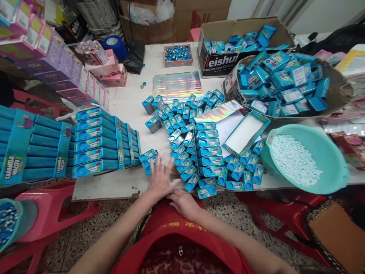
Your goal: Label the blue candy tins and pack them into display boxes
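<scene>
My left hand (161,176) is over the table's near edge, fingers spread and holding nothing. Its fingertips are beside a short stack of small blue boxes (148,155). Close to its wrist, my right hand (184,203) has loosely bent fingers, with nothing visible in them. Just beyond the hands are many small blue boxes (182,160) labelled "Caramelo Macizo", standing and lying close together. A column of similar boxes (209,150) rises among them. Right of it lies an open blue tray (245,131) with a white inside, on a silvery sheet (219,112).
Stacked blue display packs (97,144) stand left, pink and purple cartons (62,68) behind them. A teal basin (333,163) of white candies is right. Cartons of blue boxes (219,62) stand at the back right. Red stools (48,209) flank the table (108,186).
</scene>
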Available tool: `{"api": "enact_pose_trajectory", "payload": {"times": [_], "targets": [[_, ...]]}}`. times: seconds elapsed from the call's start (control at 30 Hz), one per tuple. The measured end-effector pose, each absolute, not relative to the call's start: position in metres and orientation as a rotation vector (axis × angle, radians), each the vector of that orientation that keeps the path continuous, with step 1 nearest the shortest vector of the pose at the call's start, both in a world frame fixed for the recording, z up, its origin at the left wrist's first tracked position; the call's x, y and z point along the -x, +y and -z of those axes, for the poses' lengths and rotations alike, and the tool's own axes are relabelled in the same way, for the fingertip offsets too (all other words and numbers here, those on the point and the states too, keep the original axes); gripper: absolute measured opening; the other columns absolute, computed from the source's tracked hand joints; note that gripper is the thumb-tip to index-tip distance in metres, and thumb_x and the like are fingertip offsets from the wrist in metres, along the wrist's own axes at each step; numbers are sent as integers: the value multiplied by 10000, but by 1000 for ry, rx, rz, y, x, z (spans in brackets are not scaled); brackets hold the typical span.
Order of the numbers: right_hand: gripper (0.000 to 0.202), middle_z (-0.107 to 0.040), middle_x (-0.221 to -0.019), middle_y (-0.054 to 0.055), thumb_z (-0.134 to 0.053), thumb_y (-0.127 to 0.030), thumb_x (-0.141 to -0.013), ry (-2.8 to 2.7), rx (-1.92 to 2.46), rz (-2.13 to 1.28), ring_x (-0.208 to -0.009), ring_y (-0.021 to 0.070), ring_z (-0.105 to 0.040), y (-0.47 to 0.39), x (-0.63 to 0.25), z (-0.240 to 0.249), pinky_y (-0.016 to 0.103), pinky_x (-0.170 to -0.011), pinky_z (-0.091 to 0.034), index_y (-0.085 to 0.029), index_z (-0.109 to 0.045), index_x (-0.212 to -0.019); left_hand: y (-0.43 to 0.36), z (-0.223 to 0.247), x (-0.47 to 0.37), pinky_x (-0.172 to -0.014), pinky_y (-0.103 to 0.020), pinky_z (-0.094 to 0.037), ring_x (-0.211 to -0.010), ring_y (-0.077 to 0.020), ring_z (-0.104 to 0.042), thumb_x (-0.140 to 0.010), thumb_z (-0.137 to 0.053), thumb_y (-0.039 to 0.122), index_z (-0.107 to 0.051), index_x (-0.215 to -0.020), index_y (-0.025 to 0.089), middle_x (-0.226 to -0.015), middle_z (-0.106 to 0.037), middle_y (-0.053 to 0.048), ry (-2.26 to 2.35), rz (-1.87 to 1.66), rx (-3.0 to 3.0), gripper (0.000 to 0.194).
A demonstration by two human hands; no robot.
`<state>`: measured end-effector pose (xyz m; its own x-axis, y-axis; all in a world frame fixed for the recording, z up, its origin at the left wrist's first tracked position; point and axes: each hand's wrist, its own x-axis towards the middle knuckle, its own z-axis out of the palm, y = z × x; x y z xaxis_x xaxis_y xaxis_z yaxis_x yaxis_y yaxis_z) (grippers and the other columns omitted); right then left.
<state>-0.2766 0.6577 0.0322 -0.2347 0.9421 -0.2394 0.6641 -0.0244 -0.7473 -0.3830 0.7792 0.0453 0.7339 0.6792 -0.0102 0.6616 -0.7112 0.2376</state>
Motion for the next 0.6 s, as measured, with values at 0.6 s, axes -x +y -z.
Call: {"api": "enact_pose_trajectory", "payload": {"times": [0.6], "targets": [[620,-677,-1082,94,-809,-598,-490,232,1539,-1617,-937,213,-642,580,237,-10,336,-835,-485,-187,-645,-923,718,-18,338,-1009,-555,-350,-1362,-435,-263,-759,-666,340,-543,-1228,167,-1494,-283,-211,982,-205,-2775,515]]}}
